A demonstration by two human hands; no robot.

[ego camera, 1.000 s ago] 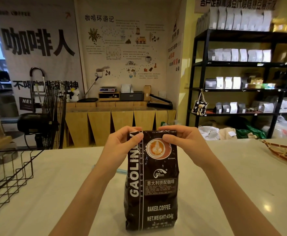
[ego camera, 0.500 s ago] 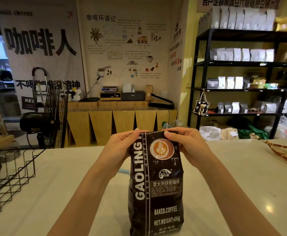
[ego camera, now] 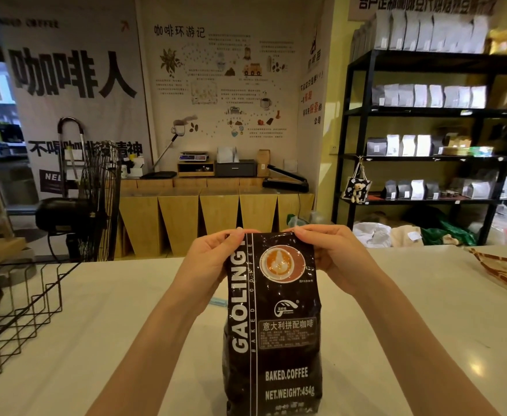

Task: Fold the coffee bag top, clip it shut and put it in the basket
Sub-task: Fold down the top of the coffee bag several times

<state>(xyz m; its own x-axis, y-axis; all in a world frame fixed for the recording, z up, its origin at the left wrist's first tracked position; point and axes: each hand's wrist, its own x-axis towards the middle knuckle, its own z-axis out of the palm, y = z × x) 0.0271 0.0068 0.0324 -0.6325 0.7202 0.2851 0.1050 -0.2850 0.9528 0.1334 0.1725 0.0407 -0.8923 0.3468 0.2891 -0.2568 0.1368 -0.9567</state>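
A dark brown coffee bag (ego camera: 271, 340) with white lettering stands upright on the pale counter (ego camera: 96, 340) in front of me. My left hand (ego camera: 210, 262) pinches the bag's top left corner. The top right corner is gripped by my right hand (ego camera: 333, 259). The bag's top edge lies folded over under my fingers. A small light blue clip (ego camera: 218, 302) rests on the counter behind my left wrist, mostly hidden. The black wire basket (ego camera: 21, 313) sits at the counter's left edge.
A patterned packet (ego camera: 504, 268) lies at the counter's far right. Beyond the counter stand a black fan (ego camera: 96, 202), a wooden bench (ego camera: 216, 214) with devices, and black shelves (ego camera: 426, 157) of bags.
The bag has shifted slightly right and nearer, and both hands have kept hold of the top, pressing the fold lower and flatter.
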